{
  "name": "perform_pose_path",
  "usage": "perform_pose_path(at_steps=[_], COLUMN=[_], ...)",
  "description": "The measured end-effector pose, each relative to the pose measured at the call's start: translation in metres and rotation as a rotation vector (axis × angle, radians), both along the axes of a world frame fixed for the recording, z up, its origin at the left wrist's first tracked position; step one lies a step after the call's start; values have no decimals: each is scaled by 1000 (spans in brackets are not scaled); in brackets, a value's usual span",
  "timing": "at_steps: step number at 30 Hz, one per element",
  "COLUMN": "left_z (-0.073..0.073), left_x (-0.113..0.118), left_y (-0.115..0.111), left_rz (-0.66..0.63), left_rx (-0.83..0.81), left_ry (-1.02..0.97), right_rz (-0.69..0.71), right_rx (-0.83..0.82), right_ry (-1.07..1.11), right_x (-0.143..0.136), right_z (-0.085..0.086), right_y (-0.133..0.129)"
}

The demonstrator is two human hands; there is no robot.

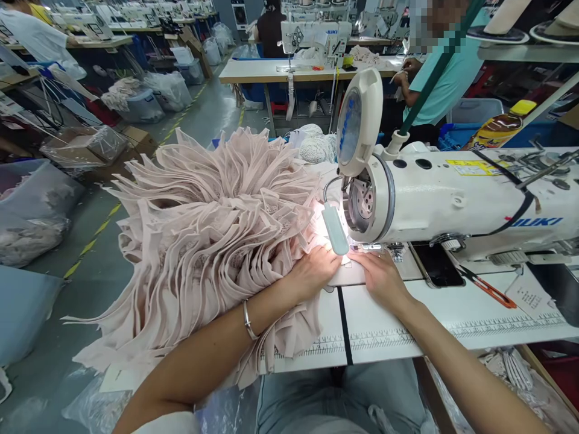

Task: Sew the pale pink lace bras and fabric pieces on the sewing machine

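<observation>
My left hand point(316, 270) is closed on beige garment fabric just below the lit lamp of the sewing machine point(452, 196). Close beside it, my right hand point(381, 278) has its fingertips pressed together on the work at the presser foot; the small piece under them is mostly hidden. A large heap of beige garments point(212, 241) spreads to the left, its folds reaching under my left forearm. The grey lamp point(335, 230) hides the needle area in part.
Right of the foot lie a phone point(438, 265), orange-handled thread snips point(491, 288) and a paper slip point(530, 294). A yellow-capped bottle point(500, 126) stands behind the machine. A co-worker in a teal shirt point(446, 84) sits beyond. Bins and bags line the floor at left.
</observation>
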State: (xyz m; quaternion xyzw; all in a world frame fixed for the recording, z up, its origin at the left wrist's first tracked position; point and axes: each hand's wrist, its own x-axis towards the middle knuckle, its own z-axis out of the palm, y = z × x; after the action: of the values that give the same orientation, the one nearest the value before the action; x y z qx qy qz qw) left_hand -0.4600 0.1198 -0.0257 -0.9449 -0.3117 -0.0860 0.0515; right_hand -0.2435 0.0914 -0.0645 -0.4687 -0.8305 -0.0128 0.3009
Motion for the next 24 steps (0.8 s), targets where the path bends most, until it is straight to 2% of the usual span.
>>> perform_pose_path(at_steps=[6, 10, 13, 20, 24], left_z=[-13, -10, -2, 4, 3], left_x=[-1, -4, -6, 0, 3], left_y=[0, -1, -3, -10, -11], left_rz=[137, 11, -77, -117, -121], left_rx=[-104, -150, -122, -47, -20], left_ry=[-131, -191, -146, 53, 63], right_rz=[-34, -7, 2, 10, -39], right_rx=[-60, 27, 91, 242, 175], right_ry=[-23, -64, -105, -229, -177], right_x=[1, 1, -1, -13, -21], right_z=[1, 1, 3, 7, 8], right_y=[-2, -3, -6, -11, -11])
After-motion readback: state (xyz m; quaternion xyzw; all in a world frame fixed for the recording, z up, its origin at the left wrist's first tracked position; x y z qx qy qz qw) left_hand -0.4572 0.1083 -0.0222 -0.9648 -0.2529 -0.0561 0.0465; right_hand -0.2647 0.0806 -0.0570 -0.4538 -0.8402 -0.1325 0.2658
